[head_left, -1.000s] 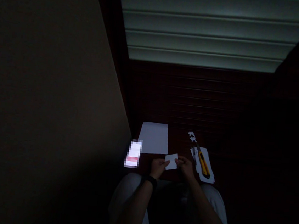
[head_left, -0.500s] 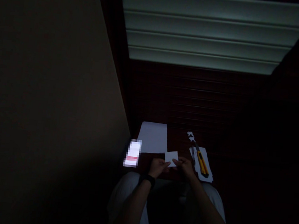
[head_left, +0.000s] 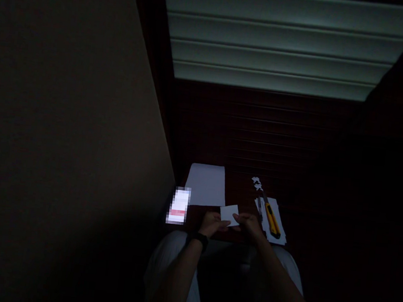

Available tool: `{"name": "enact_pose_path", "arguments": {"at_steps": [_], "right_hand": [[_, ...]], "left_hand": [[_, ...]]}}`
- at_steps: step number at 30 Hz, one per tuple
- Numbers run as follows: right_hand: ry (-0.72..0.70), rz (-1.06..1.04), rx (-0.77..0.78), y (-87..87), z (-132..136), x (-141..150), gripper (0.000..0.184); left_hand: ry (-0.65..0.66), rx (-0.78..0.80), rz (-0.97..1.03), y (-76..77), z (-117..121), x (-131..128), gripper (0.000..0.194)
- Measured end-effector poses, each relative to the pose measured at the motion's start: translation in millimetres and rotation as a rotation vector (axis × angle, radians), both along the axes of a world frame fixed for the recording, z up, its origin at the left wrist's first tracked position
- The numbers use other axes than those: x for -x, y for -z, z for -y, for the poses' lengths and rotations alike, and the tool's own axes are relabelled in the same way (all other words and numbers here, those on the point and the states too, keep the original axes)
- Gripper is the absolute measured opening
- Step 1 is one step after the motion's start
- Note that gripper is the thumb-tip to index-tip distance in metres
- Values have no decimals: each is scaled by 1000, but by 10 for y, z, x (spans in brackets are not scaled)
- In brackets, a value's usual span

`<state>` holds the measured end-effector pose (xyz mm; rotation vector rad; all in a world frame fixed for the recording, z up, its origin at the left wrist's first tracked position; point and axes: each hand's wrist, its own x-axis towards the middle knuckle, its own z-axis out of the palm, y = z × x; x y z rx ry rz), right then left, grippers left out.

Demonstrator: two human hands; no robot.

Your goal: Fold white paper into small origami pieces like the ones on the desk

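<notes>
A small white square of paper [head_left: 229, 214] is held between my two hands, low above the dark table edge. My left hand [head_left: 212, 224] is closed on its lower left side, thumb lying over the front. At its right edge, my right hand [head_left: 247, 223] pinches it with the thumb on top. The fingers behind the paper are mostly hidden. A larger white sheet [head_left: 206, 185] lies flat on the table just beyond my left hand.
To the right, a yellow utility knife [head_left: 272, 221] and a pen [head_left: 260, 206] rest on a stack of white paper [head_left: 280, 226]. Small paper scraps [head_left: 256, 183] lie behind them. A lit, blurred phone [head_left: 179, 206] is at the left, near the wall [head_left: 117, 128].
Both hands have shifted slightly left with the paper square, which is tilted a little differently. The knife, sheet and phone have stayed in place.
</notes>
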<state>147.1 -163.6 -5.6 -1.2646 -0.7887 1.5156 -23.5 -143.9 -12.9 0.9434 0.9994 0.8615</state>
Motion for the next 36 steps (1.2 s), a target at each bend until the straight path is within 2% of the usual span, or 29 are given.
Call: {"name": "enact_pose_path", "arguments": {"at_steps": [9, 15, 19, 29, 36], "right_hand": [[-55, -1, -7, -39, 16, -34, 32], [-161, 44, 26, -69, 29, -7, 32], [-178, 77, 20, -68, 35, 24, 26], [-226, 114, -7, -98, 9, 17, 27], [-245, 187, -34, -91, -135, -10, 35]], "left_hand": [[29, 15, 6, -74, -20, 59, 41], [12, -14, -9, -52, -3, 43, 39], [9, -27, -50, -34, 1, 14, 40], [173, -23, -98, -124, -57, 143, 45], [264, -38, -125, -222, -263, 255, 47]]}}
